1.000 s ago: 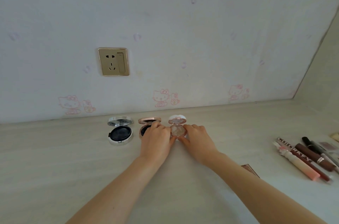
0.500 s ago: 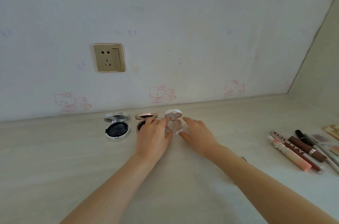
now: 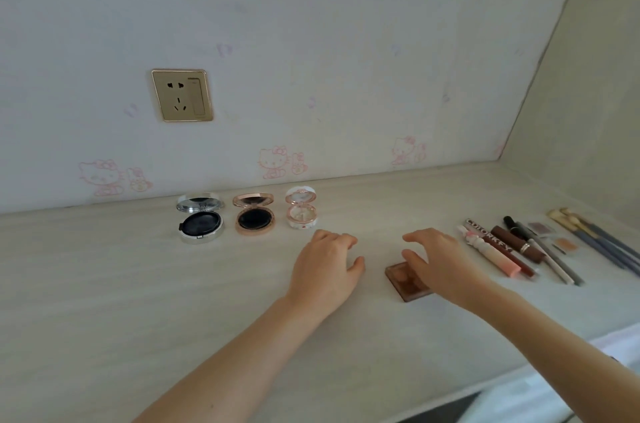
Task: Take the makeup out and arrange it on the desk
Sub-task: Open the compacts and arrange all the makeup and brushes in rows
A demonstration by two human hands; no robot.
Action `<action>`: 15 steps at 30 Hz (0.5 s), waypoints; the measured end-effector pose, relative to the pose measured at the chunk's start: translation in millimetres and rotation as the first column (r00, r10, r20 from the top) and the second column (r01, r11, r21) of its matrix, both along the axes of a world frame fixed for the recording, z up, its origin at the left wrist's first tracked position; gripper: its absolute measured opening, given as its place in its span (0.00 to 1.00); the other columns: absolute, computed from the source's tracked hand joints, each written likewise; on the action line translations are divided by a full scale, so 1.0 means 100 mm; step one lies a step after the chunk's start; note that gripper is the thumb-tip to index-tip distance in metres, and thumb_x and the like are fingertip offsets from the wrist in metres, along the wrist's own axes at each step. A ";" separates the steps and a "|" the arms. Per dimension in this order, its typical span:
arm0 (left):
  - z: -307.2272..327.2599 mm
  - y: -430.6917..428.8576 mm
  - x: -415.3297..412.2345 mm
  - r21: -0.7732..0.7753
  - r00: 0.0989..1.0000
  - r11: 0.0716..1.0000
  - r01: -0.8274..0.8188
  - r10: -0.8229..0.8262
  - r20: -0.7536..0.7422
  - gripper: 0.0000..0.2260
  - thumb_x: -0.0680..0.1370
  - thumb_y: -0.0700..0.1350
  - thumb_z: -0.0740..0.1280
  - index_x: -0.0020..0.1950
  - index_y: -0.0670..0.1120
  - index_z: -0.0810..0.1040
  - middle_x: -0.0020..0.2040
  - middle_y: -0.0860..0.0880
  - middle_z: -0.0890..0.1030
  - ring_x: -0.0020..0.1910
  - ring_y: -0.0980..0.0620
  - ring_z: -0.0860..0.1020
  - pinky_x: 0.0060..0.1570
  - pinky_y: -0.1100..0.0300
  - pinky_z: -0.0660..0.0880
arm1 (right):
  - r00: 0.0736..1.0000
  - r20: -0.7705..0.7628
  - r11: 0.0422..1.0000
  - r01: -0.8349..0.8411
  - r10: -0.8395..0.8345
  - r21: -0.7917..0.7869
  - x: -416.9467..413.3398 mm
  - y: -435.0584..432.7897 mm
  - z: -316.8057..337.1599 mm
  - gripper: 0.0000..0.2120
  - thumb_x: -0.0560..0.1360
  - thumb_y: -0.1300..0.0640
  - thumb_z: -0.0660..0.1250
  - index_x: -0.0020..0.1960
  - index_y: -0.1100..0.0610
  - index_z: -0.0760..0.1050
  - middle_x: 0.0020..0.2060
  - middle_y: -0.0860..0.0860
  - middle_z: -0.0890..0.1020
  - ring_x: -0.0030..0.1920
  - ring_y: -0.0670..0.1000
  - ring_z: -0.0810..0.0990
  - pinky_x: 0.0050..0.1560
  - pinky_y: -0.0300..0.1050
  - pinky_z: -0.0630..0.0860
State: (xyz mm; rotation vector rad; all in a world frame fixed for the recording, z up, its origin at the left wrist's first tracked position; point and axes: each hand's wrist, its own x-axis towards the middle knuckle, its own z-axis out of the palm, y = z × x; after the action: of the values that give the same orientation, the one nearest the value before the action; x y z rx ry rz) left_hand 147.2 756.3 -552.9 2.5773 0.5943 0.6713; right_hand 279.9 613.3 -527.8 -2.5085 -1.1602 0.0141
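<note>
Two bare forearms rise from the lower edge of the frame over the pale wood-grain bench (image 3: 104, 301). At centre the left hand (image 3: 325, 266) hovers palm down, fingers loosely spread, its grip empty. Just right of it the right hand (image 3: 438, 263) also hangs open with fingers spread, its thumb over the far corner of a brown palette (image 3: 403, 280) that lies flat on the bench; whether the thumb touches it cannot be told. Right of that hand, lip tubes (image 3: 498, 254) and pencils (image 3: 550, 259) lie side by side, with brushes (image 3: 588, 235) at the frame's right edge. Farther back, left of centre, three open compacts stand in a row near the wall: silver (image 3: 199, 221), rose-gold (image 3: 254, 214), white (image 3: 301, 209). Above them, a gold socket (image 3: 181, 95) sits on cartoon-cat wallpaper (image 3: 346, 41).
</note>
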 end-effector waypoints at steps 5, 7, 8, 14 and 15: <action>-0.05 -0.28 0.14 -0.032 0.998 0.999 0.029 -0.031 -0.060 0.21 0.78 0.56 0.62 0.67 0.47 0.74 0.62 0.50 0.78 0.65 0.50 0.67 0.62 0.56 0.68 | 0.997 -0.039 0.997 0.068 -0.069 -0.041 -0.04 -0.27 -0.09 0.18 0.80 0.49 0.59 0.67 0.55 0.71 0.66 0.50 0.73 0.66 0.51 0.70 0.66 0.43 0.67; -0.06 -0.36 0.19 -0.028 0.995 0.999 0.031 -0.034 -0.096 0.24 0.77 0.59 0.62 0.67 0.45 0.73 0.63 0.49 0.76 0.66 0.48 0.66 0.64 0.55 0.66 | 0.996 -0.048 0.995 0.073 -0.077 -0.067 -0.06 -0.31 -0.10 0.18 0.80 0.49 0.58 0.65 0.57 0.73 0.64 0.51 0.75 0.65 0.52 0.71 0.64 0.44 0.68; -0.07 -0.39 0.20 -0.024 0.993 0.999 0.031 -0.034 -0.116 0.25 0.77 0.60 0.62 0.67 0.45 0.73 0.64 0.49 0.76 0.66 0.48 0.66 0.65 0.55 0.65 | 0.997 -0.046 0.995 0.064 -0.068 -0.076 -0.08 -0.32 -0.11 0.17 0.80 0.49 0.58 0.62 0.58 0.75 0.61 0.53 0.76 0.62 0.53 0.73 0.63 0.45 0.69; -0.11 -0.49 0.25 -0.038 0.979 0.999 0.009 -0.016 -0.203 0.24 0.76 0.62 0.61 0.64 0.46 0.76 0.63 0.50 0.73 0.63 0.46 0.64 0.65 0.55 0.61 | 0.999 -0.033 0.997 0.031 -0.033 -0.067 -0.04 -0.31 -0.26 0.13 0.78 0.51 0.57 0.42 0.55 0.77 0.41 0.49 0.79 0.49 0.52 0.76 0.48 0.43 0.69; -0.12 -0.50 0.25 -0.045 0.980 0.999 0.008 -0.017 -0.200 0.24 0.77 0.62 0.61 0.63 0.47 0.76 0.62 0.51 0.73 0.63 0.46 0.63 0.65 0.55 0.61 | 0.999 -0.040 0.998 0.031 -0.033 -0.061 -0.04 -0.30 -0.26 0.13 0.78 0.52 0.58 0.41 0.56 0.77 0.41 0.50 0.79 0.48 0.52 0.75 0.47 0.43 0.68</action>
State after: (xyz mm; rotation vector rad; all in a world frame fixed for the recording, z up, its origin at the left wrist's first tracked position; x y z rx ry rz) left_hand 172.0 706.2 -564.8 2.6229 0.6480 0.3910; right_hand 276.2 583.3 -553.9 -2.5661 -1.1194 0.0929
